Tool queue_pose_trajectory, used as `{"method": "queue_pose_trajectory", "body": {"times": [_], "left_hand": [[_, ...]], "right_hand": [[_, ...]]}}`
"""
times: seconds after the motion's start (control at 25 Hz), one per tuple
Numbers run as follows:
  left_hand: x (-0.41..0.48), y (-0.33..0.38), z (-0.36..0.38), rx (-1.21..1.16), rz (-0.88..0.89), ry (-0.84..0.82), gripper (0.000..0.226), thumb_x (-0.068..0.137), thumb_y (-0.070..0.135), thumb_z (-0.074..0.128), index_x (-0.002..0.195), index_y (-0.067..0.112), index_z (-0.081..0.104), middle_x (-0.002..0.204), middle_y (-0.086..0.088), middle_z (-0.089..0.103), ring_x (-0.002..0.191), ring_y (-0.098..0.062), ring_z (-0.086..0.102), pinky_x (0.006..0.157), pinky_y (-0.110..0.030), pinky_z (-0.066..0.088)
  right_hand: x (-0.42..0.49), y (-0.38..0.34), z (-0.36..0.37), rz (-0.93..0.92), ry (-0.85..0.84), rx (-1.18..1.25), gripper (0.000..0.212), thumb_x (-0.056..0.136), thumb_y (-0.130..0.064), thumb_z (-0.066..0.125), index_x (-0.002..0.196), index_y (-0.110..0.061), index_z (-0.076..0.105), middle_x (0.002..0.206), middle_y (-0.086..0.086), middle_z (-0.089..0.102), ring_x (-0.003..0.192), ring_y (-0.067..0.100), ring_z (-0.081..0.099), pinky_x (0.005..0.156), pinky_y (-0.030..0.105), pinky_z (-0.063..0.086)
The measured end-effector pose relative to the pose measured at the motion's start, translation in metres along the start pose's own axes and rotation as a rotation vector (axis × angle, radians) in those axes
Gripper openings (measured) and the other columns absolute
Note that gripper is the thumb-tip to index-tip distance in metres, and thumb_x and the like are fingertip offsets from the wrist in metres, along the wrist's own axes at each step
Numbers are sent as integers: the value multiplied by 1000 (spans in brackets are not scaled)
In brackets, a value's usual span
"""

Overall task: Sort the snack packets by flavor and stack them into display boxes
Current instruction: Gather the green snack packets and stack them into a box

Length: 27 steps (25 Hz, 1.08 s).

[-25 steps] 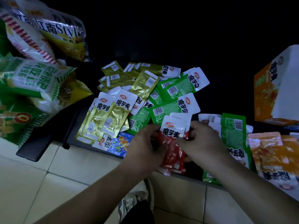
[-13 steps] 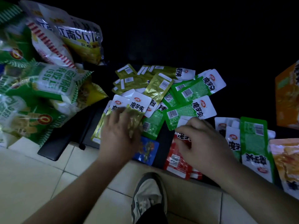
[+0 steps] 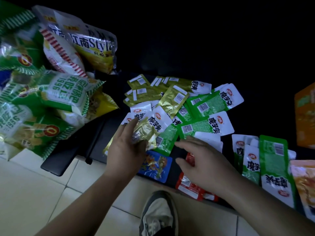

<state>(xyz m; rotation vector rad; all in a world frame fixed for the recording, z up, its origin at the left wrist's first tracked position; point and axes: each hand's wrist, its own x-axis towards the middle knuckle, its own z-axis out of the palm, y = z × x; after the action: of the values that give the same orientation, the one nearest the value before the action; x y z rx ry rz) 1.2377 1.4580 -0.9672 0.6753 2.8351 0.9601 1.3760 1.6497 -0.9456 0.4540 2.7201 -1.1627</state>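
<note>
Small snack packets lie mixed on a black surface (image 3: pixel 56 165): gold packets (image 3: pixel 172 101) at the back, green packets (image 3: pixel 207 106) in the middle and more green ones (image 3: pixel 272 160) to the right. My left hand (image 3: pixel 126 149) pinches a crumpled gold packet (image 3: pixel 146 132) between thumb and fingers at the left of the pile. My right hand (image 3: pixel 204 164) hovers with fingers spread and holds nothing, just above a small stack of red packets (image 3: pixel 187 184) at the near edge. A blue packet (image 3: pixel 157 165) lies between my hands.
Large chip bags (image 3: pixel 64 92) are heaped at the left. An orange display box (image 3: pixel 305 116) stands at the far right, with orange packets (image 3: pixel 303 181) in front of it. Pale floor tiles (image 3: pixel 34 193) and my shoe (image 3: pixel 158 213) are below the surface's edge.
Both hands held the red packets a second ago. They now lie at the near edge; my left hand went left onto the gold packets, and my right hand let go and opened.
</note>
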Motion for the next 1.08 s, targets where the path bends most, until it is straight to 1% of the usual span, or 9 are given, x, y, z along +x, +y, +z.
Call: {"method": "queue_pose_trajectory", "body": {"times": [0.16,0.28,0.36,0.48,0.6,0.76,0.84,0.96,1.08], "left_hand": [[-1,22,-1,-238,-75,51,53,91,7,73,140,22,58,123,2,60,100,12,61,85,-12,51],[-7,57,7,-557,-373,6,46,96,13,70,137,32,60,116,6,72,78,-7,73,70,-43,65],[-18,84,18,-664,-443,-43,40,98,12,67,131,35,63,105,16,74,69,-8,71,63,-38,63],[-45,120,39,-735,-401,-183,39,97,13,67,127,37,63,102,25,73,83,-8,72,67,-29,59],[-44,119,47,-724,-369,-155,39,98,5,64,127,31,64,91,23,75,72,1,70,60,-20,55],[-3,70,24,-563,-435,93,44,98,3,62,124,38,61,97,9,75,79,-21,71,83,-49,61],[11,44,16,-515,-472,98,50,92,5,62,127,40,60,113,-1,72,92,-31,70,91,-61,58],[14,37,15,60,-201,104,61,77,27,64,138,27,58,143,-16,54,125,-45,51,102,-62,45],[29,82,29,218,373,-38,59,85,24,73,141,15,58,153,-18,46,139,-43,40,109,-58,40]], "right_hand": [[-20,-2,-7,-32,164,79,34,102,-31,60,135,-31,64,133,-15,60,126,2,49,102,19,41],[-40,3,-12,0,227,132,30,100,-32,58,127,-28,69,112,-15,64,105,5,60,90,27,51],[-51,7,-19,119,223,300,32,102,-30,59,134,-30,63,104,-17,64,91,0,61,78,20,49],[-66,9,-28,338,150,646,54,105,-32,56,155,-39,38,91,-7,64,63,1,53,59,20,43],[-73,14,-26,294,160,635,54,103,-27,59,153,-37,42,93,-9,68,65,-1,55,61,22,46],[-58,13,-33,283,189,494,38,102,-27,58,140,-34,57,101,-18,67,72,0,63,69,30,55],[-45,11,-38,271,197,431,34,103,-31,58,137,-34,60,116,-18,66,98,3,66,90,36,57],[-30,14,-48,265,212,306,37,104,-36,56,141,-33,57,143,-14,57,133,10,52,108,32,45],[-27,22,-60,253,293,-7,36,102,-36,55,137,-31,61,140,-13,58,130,14,52,99,36,50]]}}
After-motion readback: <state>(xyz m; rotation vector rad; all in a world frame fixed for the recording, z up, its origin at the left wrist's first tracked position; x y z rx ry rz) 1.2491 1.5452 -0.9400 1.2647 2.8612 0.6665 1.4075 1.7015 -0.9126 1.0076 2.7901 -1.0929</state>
